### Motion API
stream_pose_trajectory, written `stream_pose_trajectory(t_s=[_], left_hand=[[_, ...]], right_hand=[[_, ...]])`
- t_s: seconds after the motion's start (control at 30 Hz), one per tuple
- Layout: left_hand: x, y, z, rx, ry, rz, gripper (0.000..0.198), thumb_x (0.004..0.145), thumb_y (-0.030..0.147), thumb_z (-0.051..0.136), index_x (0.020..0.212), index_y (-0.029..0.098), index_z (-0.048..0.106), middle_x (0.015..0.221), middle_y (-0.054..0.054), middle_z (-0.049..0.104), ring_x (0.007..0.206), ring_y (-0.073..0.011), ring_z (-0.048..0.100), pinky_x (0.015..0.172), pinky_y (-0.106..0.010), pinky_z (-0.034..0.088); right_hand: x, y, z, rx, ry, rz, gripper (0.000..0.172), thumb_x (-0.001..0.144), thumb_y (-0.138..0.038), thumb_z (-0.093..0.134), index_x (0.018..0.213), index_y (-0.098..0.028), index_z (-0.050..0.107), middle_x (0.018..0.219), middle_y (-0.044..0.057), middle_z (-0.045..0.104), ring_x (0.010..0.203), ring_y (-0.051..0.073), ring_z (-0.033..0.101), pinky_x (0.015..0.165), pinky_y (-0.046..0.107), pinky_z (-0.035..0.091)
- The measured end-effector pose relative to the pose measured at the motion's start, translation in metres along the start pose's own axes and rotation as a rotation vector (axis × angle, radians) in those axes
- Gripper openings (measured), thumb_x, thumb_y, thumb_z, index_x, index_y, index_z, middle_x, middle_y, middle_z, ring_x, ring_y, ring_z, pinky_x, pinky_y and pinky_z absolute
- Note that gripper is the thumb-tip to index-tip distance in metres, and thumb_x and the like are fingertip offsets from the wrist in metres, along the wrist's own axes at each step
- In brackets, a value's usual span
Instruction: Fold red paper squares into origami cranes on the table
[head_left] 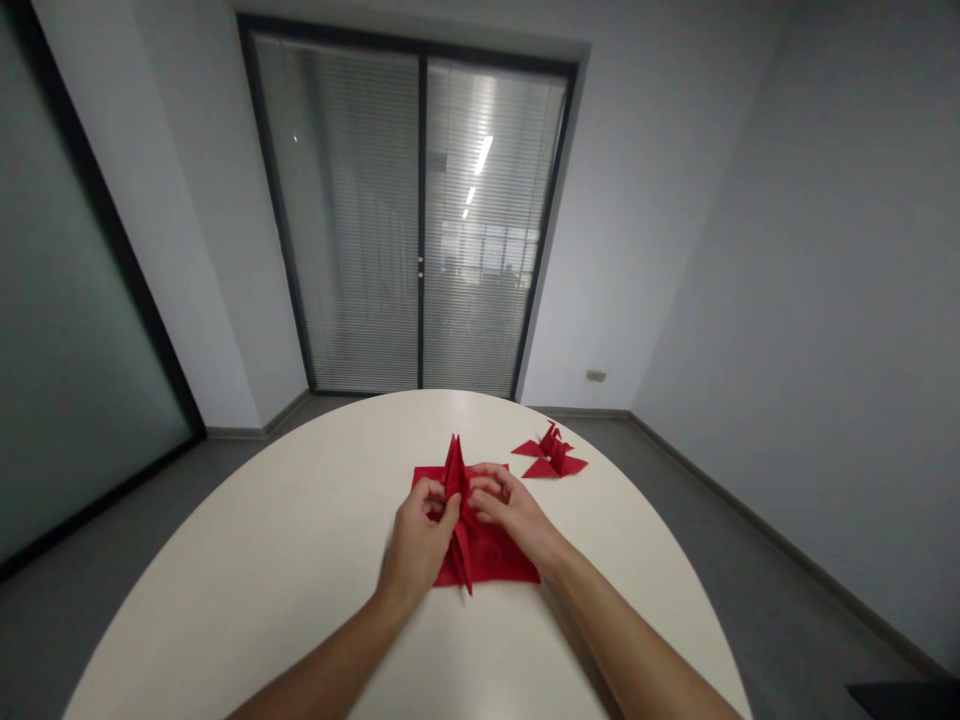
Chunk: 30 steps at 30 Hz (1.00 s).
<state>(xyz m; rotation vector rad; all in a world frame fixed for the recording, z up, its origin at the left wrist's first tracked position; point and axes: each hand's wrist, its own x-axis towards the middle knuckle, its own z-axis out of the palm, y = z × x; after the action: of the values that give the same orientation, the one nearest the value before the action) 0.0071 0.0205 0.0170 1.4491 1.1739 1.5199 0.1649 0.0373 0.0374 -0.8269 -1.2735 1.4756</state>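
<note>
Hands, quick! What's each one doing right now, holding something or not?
Left hand: closed, holding the folded red paper.
Right hand: curled at the folded red paper's right side; can't tell whether it's gripping.

- Here's the left hand (416,530), completely bare — slim fingers (427,488), a rounded thumb (451,514).
- And the right hand (520,512), bare too, matching it for slender build!
- Now the left forearm (330,648), uncovered, smooth, broadening away from the hand.
- Right forearm (626,630) — uncovered as well, the same long taper.
- Fingernails? Too small to read.
</note>
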Motion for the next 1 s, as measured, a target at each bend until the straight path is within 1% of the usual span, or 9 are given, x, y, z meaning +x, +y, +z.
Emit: stream_pose_trajectory(t_s=[0.1,0.23,0.33,0.43,0.53,0.6,0.7,0.83,1.0], left_hand=[[-0.001,0.004,0.0,0.007,0.014,0.041,0.018,0.08,0.034,0.069,0.077,0.019,0.058,0.073,0.001,0.064,0.064,-0.0138,0.06,0.063,-0.022,0.045],[0.0,0.006,0.001,-0.082,-0.014,-0.012,0.023,0.081,0.039,0.069,0.081,0.019,0.059,0.073,0.001,0.064,0.064,-0.0145,0.061,0.061,-0.022,0.046],[0.002,0.005,0.002,-0.163,-0.03,-0.034,0.025,0.081,0.042,0.068,0.084,0.019,0.059,0.076,0.0,0.065,0.067,-0.0149,0.062,0.065,-0.023,0.048],[0.003,0.005,0.002,-0.19,-0.009,-0.041,0.027,0.078,0.042,0.071,0.082,0.018,0.059,0.074,0.001,0.064,0.067,-0.0148,0.062,0.066,-0.023,0.049],[0.002,0.009,0.001,-0.164,0.01,-0.052,0.028,0.077,0.044,0.071,0.077,0.019,0.058,0.064,0.004,0.059,0.058,-0.013,0.057,0.059,-0.022,0.047],[0.001,0.014,0.001,-0.144,0.006,-0.061,0.028,0.077,0.044,0.07,0.074,0.019,0.058,0.06,0.005,0.056,0.053,-0.0122,0.053,0.057,-0.022,0.046],[-0.002,0.018,0.0,-0.144,-0.02,-0.072,0.029,0.077,0.046,0.07,0.074,0.019,0.059,0.059,0.004,0.057,0.052,-0.0122,0.053,0.056,-0.022,0.045],[-0.003,0.015,0.0,-0.126,-0.014,-0.065,0.029,0.079,0.046,0.068,0.075,0.019,0.058,0.057,0.005,0.055,0.051,-0.0117,0.051,0.054,-0.021,0.041],[-0.001,0.003,0.0,-0.171,0.022,-0.068,0.03,0.082,0.047,0.067,0.083,0.019,0.057,0.065,0.004,0.058,0.058,-0.0124,0.056,0.057,-0.02,0.042]], right_hand=[[-0.003,-0.003,0.004,0.02,-0.024,-0.061,0.053,0.064,-0.033,0.089,0.102,-0.024,0.054,0.08,-0.008,0.058,0.063,0.007,0.054,0.063,0.02,0.045],[0.0,-0.002,0.002,-0.011,-0.039,-0.02,0.042,0.069,-0.043,0.085,0.082,-0.02,0.052,0.067,-0.008,0.056,0.057,0.007,0.052,0.058,0.02,0.044],[0.003,-0.001,-0.002,0.007,-0.024,0.011,0.046,0.067,-0.046,0.085,0.088,-0.02,0.053,0.069,-0.006,0.062,0.057,0.009,0.057,0.058,0.023,0.049],[0.004,0.0,-0.003,-0.02,0.045,-0.041,0.048,0.065,-0.045,0.086,0.09,-0.022,0.052,0.07,-0.007,0.062,0.055,0.01,0.056,0.056,0.024,0.05],[0.002,0.001,-0.002,-0.16,0.073,-0.102,0.038,0.072,-0.047,0.081,0.084,-0.019,0.058,0.064,-0.007,0.057,0.052,0.008,0.051,0.054,0.024,0.047],[0.0,0.002,0.0,-0.266,0.061,-0.133,0.033,0.077,-0.046,0.077,0.088,-0.018,0.063,0.062,-0.005,0.057,0.054,0.01,0.051,0.057,0.025,0.046],[-0.001,0.002,0.002,-0.355,0.093,-0.184,0.036,0.072,-0.04,0.083,0.094,-0.019,0.064,0.075,-0.002,0.063,0.066,0.012,0.056,0.064,0.026,0.047],[-0.001,0.0,0.003,-0.273,0.095,-0.193,0.037,0.07,-0.038,0.084,0.092,-0.019,0.062,0.082,0.0,0.064,0.074,0.013,0.059,0.069,0.026,0.047],[0.001,-0.001,-0.001,-0.21,0.06,-0.151,0.031,0.079,-0.045,0.076,0.089,-0.019,0.062,0.065,-0.004,0.059,0.057,0.01,0.051,0.057,0.023,0.041]])
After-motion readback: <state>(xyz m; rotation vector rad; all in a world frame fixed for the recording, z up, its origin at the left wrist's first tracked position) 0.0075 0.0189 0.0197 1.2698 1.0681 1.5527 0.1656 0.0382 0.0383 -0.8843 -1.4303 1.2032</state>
